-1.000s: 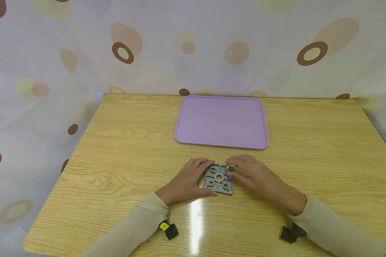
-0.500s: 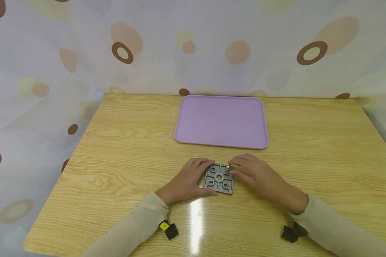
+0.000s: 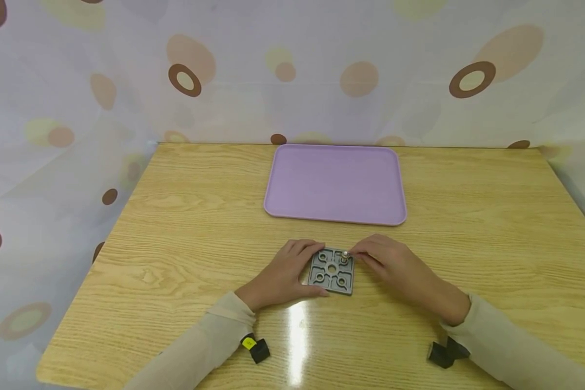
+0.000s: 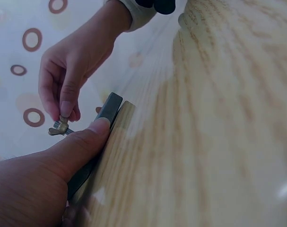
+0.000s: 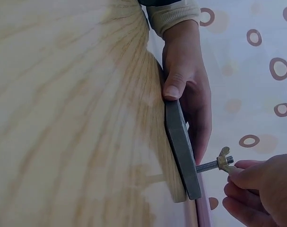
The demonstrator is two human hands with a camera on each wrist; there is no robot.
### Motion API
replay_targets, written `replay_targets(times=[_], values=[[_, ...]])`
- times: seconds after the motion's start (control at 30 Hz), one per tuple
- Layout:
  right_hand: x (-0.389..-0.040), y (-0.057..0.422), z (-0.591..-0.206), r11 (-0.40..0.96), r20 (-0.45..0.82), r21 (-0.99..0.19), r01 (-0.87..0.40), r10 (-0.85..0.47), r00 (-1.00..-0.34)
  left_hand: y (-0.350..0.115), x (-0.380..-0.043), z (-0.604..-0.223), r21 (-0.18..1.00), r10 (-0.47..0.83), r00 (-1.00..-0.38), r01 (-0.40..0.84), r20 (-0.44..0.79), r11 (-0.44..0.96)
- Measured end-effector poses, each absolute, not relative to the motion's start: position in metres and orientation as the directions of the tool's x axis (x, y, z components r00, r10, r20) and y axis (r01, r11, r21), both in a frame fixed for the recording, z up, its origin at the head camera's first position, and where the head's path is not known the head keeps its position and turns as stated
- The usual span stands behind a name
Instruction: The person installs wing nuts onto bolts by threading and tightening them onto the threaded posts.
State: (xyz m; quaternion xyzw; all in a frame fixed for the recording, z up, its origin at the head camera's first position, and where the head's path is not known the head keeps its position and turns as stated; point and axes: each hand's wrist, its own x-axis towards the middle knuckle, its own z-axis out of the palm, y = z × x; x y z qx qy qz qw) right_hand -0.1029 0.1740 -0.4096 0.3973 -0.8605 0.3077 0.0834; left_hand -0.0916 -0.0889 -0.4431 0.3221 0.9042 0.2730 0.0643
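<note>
A square grey metal plate [image 3: 331, 280] with several round holes lies on the wooden table. My left hand [image 3: 285, 275] grips it from the left, thumb along the near edge and fingers at the far corner. Out of the plate's far right corner stands a threaded bolt [image 5: 207, 166]. Near the bolt's free end sits a brass-coloured wing nut [image 5: 222, 162], apart from the plate with bare thread between them. My right hand [image 3: 404, 273] pinches one wing of that nut between thumb and forefinger. The bolt's other end is hidden under the plate.
A shallow purple tray [image 3: 335, 184] lies behind the plate, toward the table's back edge. Spotted cloth [image 3: 322, 70] hangs behind and beside the wooden table [image 3: 190, 216]. Each sleeve carries a small black wrist camera.
The right hand's thumb and forefinger, earlier spread around the bolt top, have come together on the wing nut's right side. The left hand and plate have stayed in place.
</note>
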Motion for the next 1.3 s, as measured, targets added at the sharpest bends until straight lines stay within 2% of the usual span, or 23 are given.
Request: replay_targets(times=[0.33,0.73,1.3], values=[[-0.1029,0.173,-0.4097,0.44,0.437,-0.461,-0.771,-0.643,-0.629,-0.0895,-0.0912,-0.4424,0.536,0.619,-0.783,0.548,0.058,0.643],[-0.1012,0.1694,-0.4082,0.51,0.324,-0.509,-0.693,-0.633,-0.703,-0.0895,-0.092,-0.4415,0.525,0.624,-0.779,0.558,0.065,0.642],[-0.1021,0.1655,-0.4091,0.534,0.305,-0.501,-0.681,-0.628,-0.716,-0.0887,-0.0919,-0.4422,0.525,0.623,-0.78,0.554,0.055,0.647]])
